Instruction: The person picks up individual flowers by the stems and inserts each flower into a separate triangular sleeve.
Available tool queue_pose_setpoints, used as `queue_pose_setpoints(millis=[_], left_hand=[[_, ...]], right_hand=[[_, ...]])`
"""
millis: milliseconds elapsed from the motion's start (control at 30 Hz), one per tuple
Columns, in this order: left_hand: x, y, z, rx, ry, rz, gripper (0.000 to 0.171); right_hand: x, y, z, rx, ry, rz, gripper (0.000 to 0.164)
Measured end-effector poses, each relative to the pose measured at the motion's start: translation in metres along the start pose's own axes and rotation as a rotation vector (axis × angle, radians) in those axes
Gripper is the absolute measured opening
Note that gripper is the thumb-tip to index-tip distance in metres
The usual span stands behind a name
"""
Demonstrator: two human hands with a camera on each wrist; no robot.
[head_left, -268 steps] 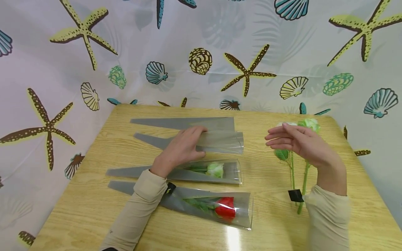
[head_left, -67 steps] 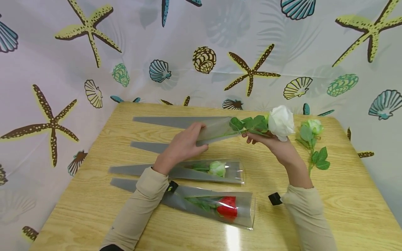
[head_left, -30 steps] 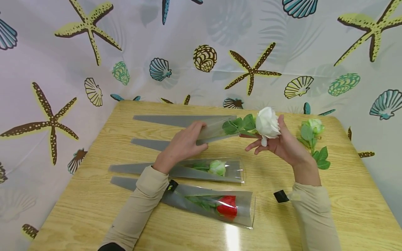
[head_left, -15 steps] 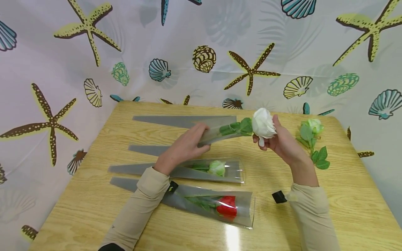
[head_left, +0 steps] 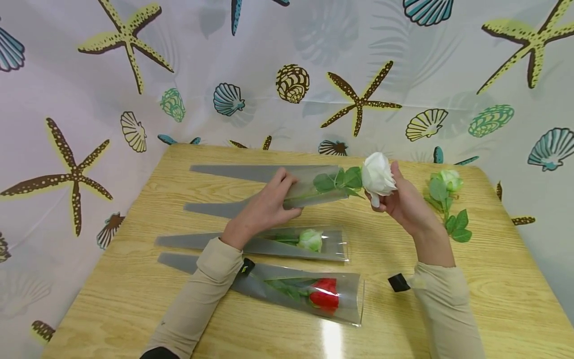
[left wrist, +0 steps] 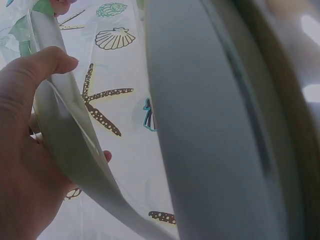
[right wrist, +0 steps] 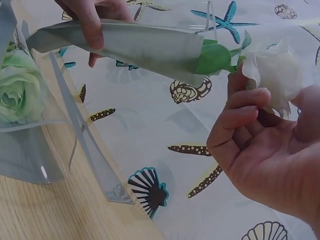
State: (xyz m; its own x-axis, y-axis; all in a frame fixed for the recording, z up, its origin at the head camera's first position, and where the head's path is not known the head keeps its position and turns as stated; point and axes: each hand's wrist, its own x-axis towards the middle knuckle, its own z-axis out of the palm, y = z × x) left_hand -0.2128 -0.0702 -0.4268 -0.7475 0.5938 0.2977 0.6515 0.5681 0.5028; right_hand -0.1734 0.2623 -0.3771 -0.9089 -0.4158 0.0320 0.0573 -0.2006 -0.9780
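My left hand [head_left: 264, 205] grips a grey, clear-fronted flower sleeve [head_left: 215, 210] around its middle, its wide mouth lifted toward the right. In the left wrist view the thumb lies over the sleeve [left wrist: 70, 142]. A white rose [head_left: 377, 173] has its stem and most of its leaves inside that sleeve, while the bloom sticks out past the mouth. Just under the bloom, my right hand [head_left: 414, 207] holds the rose with curled fingers. The right wrist view shows those fingers at the base of the petals [right wrist: 280, 75] and a green leaf [right wrist: 214, 57] at the sleeve's mouth.
Behind the held sleeve lies another flat grey sleeve [head_left: 233, 172]. Nearer me are a sleeved pale green rose [head_left: 310, 241] and a sleeved red rose [head_left: 325, 295]. A loose pale green rose [head_left: 450, 180] lies at the right. Shell-patterned cloth [head_left: 251, 45] hangs behind the table.
Earlier the white rose lay at the right and the sleeve flat on the table. My right hand brought it over; its stem has slid leftward into the raised sleeve, slightly deeper this last second.
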Motion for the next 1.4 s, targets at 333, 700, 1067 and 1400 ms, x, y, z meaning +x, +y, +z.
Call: queue_pose_setpoints(millis=[333, 700, 1067, 1400], left_hand=[[0.001, 0.000, -0.001, -0.028, 0.055, 0.010, 0.065], [0.001, 0.001, -0.002, -0.022, 0.067, 0.020, 0.067], [0.001, 0.003, -0.001, 0.017, 0.100, 0.068, 0.066], [0.001, 0.003, 0.001, 0.034, 0.098, 0.054, 0.065]], right_hand=[[0.002, 0.000, 0.007, 0.011, 0.056, 0.051, 0.050], [0.006, 0.010, 0.019, -0.048, 0.162, 0.108, 0.051], [0.015, 0.019, 0.029, -0.190, 0.259, 0.094, 0.047], [0.019, 0.025, 0.030, -0.376, 0.203, 0.182, 0.059]])
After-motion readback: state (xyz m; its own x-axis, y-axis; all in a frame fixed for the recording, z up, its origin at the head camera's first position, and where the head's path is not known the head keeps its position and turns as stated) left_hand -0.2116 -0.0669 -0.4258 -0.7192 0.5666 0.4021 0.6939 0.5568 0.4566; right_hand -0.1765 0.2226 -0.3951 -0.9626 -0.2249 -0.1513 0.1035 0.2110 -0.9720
